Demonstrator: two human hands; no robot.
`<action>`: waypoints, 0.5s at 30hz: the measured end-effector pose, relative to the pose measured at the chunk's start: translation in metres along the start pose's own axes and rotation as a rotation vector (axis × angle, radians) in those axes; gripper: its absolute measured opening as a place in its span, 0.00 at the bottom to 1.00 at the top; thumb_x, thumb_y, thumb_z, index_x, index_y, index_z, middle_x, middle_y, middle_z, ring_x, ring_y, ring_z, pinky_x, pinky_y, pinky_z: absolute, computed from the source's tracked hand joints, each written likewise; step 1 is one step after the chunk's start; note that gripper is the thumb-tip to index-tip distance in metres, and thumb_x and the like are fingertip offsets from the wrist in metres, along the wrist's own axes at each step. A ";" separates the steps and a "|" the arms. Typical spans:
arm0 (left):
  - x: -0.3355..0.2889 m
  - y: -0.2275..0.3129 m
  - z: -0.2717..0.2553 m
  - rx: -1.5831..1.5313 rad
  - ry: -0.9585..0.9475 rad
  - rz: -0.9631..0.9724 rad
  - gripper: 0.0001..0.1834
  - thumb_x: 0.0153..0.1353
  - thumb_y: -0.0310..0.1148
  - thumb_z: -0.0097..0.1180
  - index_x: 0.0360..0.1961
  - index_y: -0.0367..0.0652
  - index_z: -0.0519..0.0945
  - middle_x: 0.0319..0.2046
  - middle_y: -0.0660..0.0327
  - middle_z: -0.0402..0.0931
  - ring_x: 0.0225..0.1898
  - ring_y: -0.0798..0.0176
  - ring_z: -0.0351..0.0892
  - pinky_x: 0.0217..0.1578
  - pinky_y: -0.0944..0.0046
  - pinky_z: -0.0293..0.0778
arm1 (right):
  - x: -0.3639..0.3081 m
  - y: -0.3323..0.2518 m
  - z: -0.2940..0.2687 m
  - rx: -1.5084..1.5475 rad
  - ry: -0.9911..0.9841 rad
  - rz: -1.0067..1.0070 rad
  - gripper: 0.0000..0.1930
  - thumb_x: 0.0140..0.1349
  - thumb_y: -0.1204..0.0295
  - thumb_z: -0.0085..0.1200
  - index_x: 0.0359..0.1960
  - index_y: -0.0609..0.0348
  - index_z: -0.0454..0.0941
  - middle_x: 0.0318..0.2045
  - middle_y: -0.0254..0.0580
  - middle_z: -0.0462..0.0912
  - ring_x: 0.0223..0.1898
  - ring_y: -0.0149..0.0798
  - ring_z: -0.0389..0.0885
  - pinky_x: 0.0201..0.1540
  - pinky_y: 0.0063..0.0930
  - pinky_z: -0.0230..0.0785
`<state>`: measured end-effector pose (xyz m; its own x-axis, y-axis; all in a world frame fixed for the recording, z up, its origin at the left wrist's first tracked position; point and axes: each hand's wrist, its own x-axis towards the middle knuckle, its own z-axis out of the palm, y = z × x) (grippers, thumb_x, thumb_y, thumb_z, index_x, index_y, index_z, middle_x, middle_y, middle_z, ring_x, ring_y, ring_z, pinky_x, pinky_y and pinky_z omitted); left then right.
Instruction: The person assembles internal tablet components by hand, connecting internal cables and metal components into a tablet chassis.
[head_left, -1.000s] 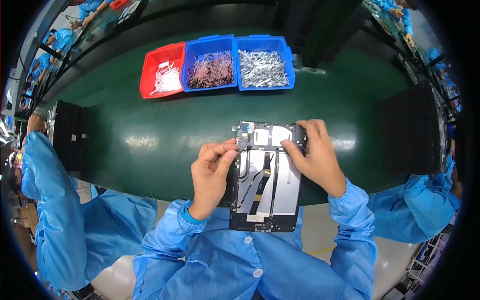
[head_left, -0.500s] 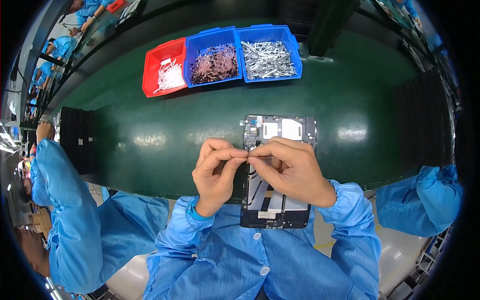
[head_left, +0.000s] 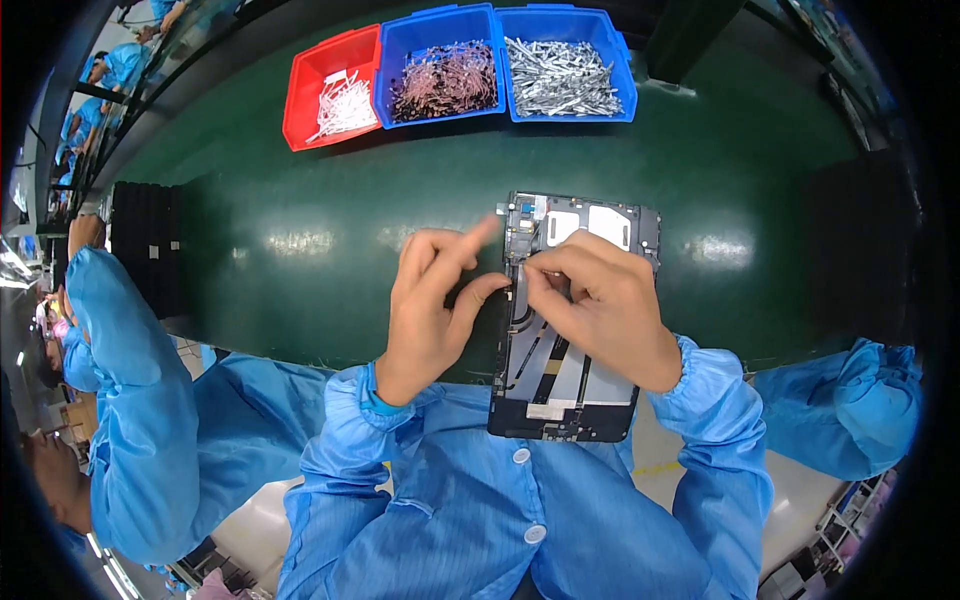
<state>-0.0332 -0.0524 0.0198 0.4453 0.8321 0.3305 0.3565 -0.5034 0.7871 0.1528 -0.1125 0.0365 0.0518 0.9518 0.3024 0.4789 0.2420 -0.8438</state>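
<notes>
An opened tablet (head_left: pixel 595 376) with its inner boards, grey panels and black strips showing lies before me, its near end over the table's front edge. My right hand (head_left: pixel 610 310) rests over its upper middle. Thumb and index finger pinch together at the tablet's left side, on something too small to make out. Just left of the tablet is my left hand (head_left: pixel 425 305), its fingers apart and holding nothing that I can see. Its thumb tip comes close to the tablet's left edge, and the index finger, blurred, points at the upper left corner.
Across the green table (head_left: pixel 330 200) stand a red bin (head_left: pixel 303 105) of white strips, a blue bin (head_left: pixel 440 117) of pinkish-brown parts and another blue bin (head_left: pixel 570 115) of silvery strips. Black stacks (head_left: pixel 145 250) flank both sides. Co-workers in blue sleeves (head_left: pixel 135 400) sit left and right.
My left hand has parted from the right hand's fingertips and its fingers have spread. The right hand has moved slightly up along the tablet, still pinched. The whole view has shifted a little.
</notes>
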 end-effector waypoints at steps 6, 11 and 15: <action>0.003 -0.012 -0.007 -0.593 -0.249 -0.617 0.21 0.70 0.26 0.56 0.62 0.31 0.70 0.38 0.61 0.76 0.28 0.74 0.75 0.21 0.76 0.72 | -0.001 0.019 0.010 -0.075 0.025 -0.038 0.03 0.54 0.76 0.63 0.31 0.60 0.82 0.26 0.40 0.79 0.23 0.43 0.81 0.25 0.32 0.74; 0.012 -0.013 -0.009 -0.626 -0.352 -0.759 0.12 0.68 0.26 0.58 0.48 0.30 0.76 0.34 0.58 0.79 0.25 0.75 0.78 0.17 0.75 0.72 | -0.002 0.020 0.012 -0.185 -0.003 -0.079 0.04 0.54 0.77 0.64 0.31 0.60 0.83 0.25 0.38 0.78 0.22 0.39 0.81 0.24 0.30 0.74; 0.015 -0.012 -0.009 -0.642 -0.342 -0.754 0.10 0.67 0.27 0.60 0.44 0.30 0.77 0.30 0.60 0.79 0.23 0.75 0.77 0.16 0.75 0.72 | -0.004 0.020 0.011 -0.290 -0.025 -0.161 0.07 0.51 0.80 0.66 0.33 0.61 0.84 0.25 0.37 0.78 0.21 0.36 0.81 0.22 0.28 0.74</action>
<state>-0.0375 -0.0318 0.0201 0.5328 0.7185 -0.4471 0.1799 0.4200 0.8895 0.1521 -0.1089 0.0135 -0.0649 0.9108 0.4077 0.7088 0.3297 -0.6236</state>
